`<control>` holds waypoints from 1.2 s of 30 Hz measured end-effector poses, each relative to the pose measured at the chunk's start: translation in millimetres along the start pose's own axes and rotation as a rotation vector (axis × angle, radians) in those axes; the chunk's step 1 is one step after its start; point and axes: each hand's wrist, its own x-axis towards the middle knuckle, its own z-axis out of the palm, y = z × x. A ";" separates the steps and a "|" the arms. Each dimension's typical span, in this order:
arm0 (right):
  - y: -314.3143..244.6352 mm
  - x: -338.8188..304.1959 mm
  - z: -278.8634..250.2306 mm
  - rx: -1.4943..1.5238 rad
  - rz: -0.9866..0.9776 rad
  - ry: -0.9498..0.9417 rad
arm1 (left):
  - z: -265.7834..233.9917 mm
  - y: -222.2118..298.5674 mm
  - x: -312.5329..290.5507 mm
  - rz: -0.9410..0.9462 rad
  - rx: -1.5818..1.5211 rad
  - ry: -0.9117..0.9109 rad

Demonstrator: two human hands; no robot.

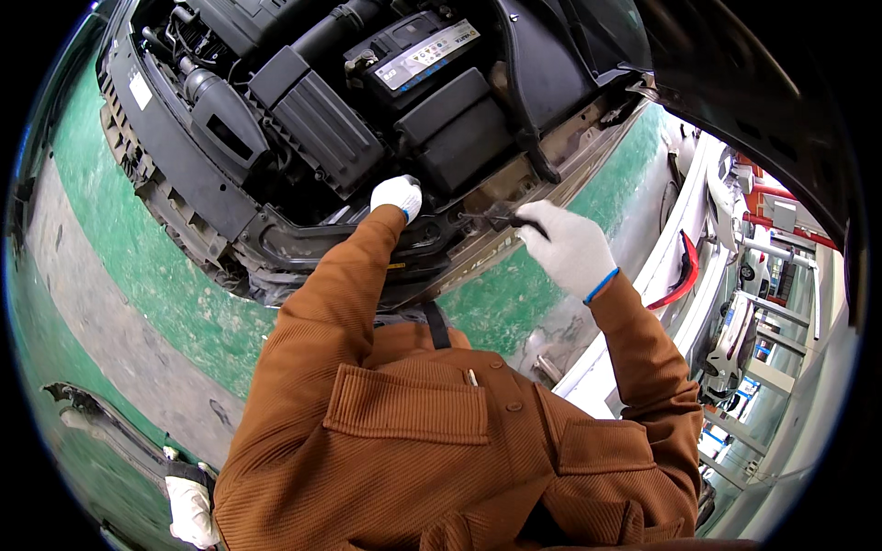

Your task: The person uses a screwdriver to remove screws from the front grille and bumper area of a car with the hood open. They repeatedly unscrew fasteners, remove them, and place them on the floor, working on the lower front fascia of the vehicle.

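The person's right hand (574, 250), in a white knit glove with a blue cuff edge, has its fingers closed around a slim tool with a black handle (533, 224). The tool lies just above the bare metal body edge (516, 191) on the right of the engine bay; whether its tip touches anything is too small to tell.

The left hand (397, 196), gloved alike, is lowered at the near edge of the bay, beside the black plastic front crossmember (344, 241). Its fingers are hidden from above, so I cannot tell whether they grasp anything.

Beyond the left hand stand a ribbed black plastic box (317, 119) and, to the right, a smooth black box cover (457, 133). Farther off is a black battery with a pale label (427, 57). A green-and-grey floor (152, 262) shows to the left; a curved red panel (680, 274) lies well to the right.
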 end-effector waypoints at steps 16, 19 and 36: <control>10.6 4.0 4.9 -0.173 -0.260 0.085 | -5.0 -0.6 -3.6 0.016 -0.026 0.027; 4.8 6.3 3.2 -0.052 0.162 0.062 | -3.1 0.5 -2.8 0.025 -0.013 0.031; 42.2 31.2 69.7 0.831 0.036 0.644 | -4.7 5.5 -5.9 0.034 -0.025 0.024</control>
